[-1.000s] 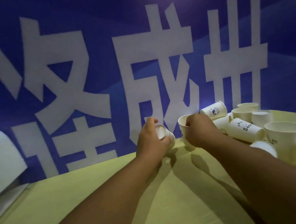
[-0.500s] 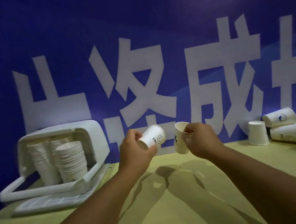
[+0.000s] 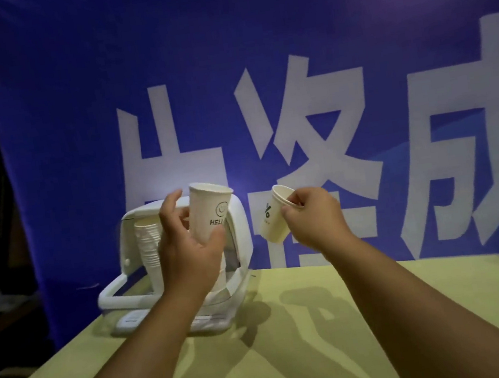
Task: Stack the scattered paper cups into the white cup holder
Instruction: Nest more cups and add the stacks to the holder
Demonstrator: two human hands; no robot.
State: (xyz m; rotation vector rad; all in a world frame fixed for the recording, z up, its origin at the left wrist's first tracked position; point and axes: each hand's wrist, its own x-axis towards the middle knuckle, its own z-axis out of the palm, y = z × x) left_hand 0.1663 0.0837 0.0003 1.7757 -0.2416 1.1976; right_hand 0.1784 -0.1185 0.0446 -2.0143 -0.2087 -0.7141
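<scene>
Fingers (image 3: 170,206) and thumb of the left hand (image 3: 187,257) grip an upright printed cup (image 3: 210,213), partly hiding the white cup holder (image 3: 240,221) and its stacks (image 3: 147,243) on the desk (image 3: 293,341). The right hand (image 3: 312,215) pinches a tilted cup (image 3: 272,219) by its rim.

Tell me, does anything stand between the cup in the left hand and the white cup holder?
Nothing visible does. The left hand holds the cup upright in front of the open white cup holder. A stack of cups stands inside on the left; the hand hides the rest.
</scene>
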